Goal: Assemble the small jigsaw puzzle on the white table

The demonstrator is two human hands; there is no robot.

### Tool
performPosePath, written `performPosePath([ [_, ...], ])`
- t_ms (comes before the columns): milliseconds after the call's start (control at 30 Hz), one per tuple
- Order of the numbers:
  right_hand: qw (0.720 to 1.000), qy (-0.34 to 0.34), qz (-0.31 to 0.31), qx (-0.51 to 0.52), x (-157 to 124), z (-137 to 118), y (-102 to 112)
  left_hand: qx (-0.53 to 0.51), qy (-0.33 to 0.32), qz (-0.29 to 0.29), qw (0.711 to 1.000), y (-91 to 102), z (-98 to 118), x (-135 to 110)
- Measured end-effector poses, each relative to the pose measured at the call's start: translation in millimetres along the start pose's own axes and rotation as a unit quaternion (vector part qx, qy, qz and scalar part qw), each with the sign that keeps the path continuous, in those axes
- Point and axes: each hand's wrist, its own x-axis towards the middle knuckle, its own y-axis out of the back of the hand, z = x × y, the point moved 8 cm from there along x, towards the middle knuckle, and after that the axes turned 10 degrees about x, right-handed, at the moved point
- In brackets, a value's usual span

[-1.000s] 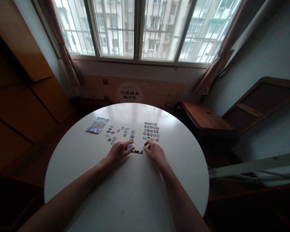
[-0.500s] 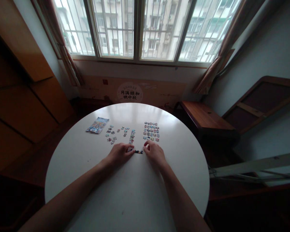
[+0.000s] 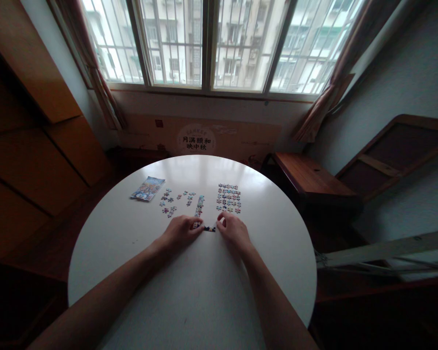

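My left hand (image 3: 182, 229) rests on the white table with thumb and fingertips closed at the left end of a short dark strip of joined jigsaw pieces (image 3: 209, 229). Part of that strip is hidden under the fingers. Just past its right end is my right hand (image 3: 234, 230), fingers curled and pinched; what they hold, if anything, is too small to make out. A narrow column of joined jigsaw pieces (image 3: 199, 206) runs away from me beyond the left fingertips. Rows of loose jigsaw pieces (image 3: 228, 198) lie beyond my right hand.
More loose jigsaw pieces (image 3: 170, 199) are scattered left of the column. A picture sheet (image 3: 148, 188) lies at the far left of the round white table (image 3: 190, 291). A wooden bench (image 3: 310, 175) stands beyond the table's right edge, and a window fills the back wall.
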Motion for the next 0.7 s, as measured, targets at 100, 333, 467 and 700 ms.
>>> performPosePath([
  [100, 1.0, 0.004, 0.002, 0.001, -0.4, -0.6, 0.7, 0.003, 0.003, -0.003, 1.0, -0.5, 0.0, -0.1],
  [333, 1.0, 0.0, -0.002, 0.001, 0.3, 0.4, 0.0, 0.021, -0.008, 0.024, 0.999, 7.1, -3.5, 2.6],
  [467, 1.0, 0.001, 0.003, 0.002, -0.1, 0.6, 0.1, 0.043, 0.063, 0.095, 0.992, 32.9, -35.2, 6.6],
  [700, 1.0, 0.007, 0.011, 0.006, -1.2, 0.4, 1.1, 0.144, 0.217, 0.169, 0.95, 55.6, -107.7, 2.6],
])
